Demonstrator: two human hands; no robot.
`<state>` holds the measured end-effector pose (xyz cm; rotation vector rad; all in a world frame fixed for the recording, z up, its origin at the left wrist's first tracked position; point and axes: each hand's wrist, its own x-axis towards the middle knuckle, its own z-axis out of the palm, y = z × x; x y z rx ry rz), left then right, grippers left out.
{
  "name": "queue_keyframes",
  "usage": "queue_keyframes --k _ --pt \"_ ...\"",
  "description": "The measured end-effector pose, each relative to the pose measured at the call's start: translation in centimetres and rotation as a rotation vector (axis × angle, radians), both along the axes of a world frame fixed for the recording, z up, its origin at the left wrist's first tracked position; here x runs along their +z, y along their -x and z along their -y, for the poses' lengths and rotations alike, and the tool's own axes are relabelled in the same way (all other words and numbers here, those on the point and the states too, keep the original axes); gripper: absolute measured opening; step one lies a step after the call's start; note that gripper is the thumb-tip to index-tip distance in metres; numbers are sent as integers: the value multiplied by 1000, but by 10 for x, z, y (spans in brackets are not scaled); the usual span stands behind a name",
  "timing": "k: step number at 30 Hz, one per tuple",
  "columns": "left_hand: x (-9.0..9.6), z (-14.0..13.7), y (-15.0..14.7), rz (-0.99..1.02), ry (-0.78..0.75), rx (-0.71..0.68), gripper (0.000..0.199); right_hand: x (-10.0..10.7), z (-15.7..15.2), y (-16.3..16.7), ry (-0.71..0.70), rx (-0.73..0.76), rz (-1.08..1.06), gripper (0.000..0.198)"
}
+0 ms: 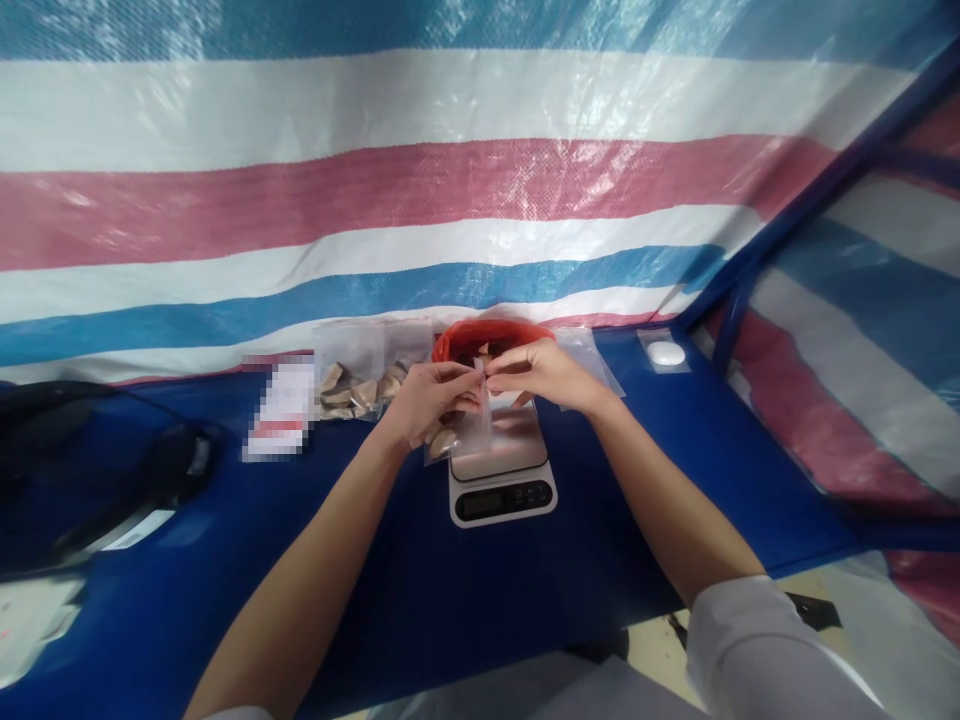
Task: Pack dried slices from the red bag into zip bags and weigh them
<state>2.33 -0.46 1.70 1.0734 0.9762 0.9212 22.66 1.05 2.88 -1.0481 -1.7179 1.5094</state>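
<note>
A clear plastic bag (pixel 475 425) with brown-and-beige pieces in its lower left hangs over the left side of a kitchen scale (pixel 499 465). My left hand (pixel 431 400) pinches its upper edge. Opposite it, the fingers of my right hand (pixel 536 372) are closed at the same edge. Behind my hands is a red plastic bag (pixel 499 330) with more brown pieces inside. Filled clear bags (pixel 352 390) of similar pieces lie to the left of my left hand. The scale's display is too dark to read.
Flat clear bags (pixel 589 365) lie right of the red bag, and a white rounded object (pixel 666 353) sits farther right. A blurred paper (pixel 281 405) and a black item (pixel 150 480) are on the left of the blue table (pixel 405 600). Striped sheeting (pixel 420 190) hangs behind.
</note>
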Motion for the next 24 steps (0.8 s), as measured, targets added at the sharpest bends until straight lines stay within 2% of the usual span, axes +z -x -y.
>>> queue_keyframes --k 6,9,13,20,24 --pt "-2 4 -6 -61 -40 92 43 0 4 5 -54 -8 70 28" --pt "-4 6 -7 -122 -116 127 44 1 6 8 -78 -13 112 22" --pt "-1 9 -6 -163 -180 109 42 4 9 9 -106 -21 133 14" --pt "3 8 -3 -207 -210 57 32 9 10 7 -46 -65 162 11" --pt "2 7 0 -237 -214 31 33 8 8 7 51 -71 117 8"
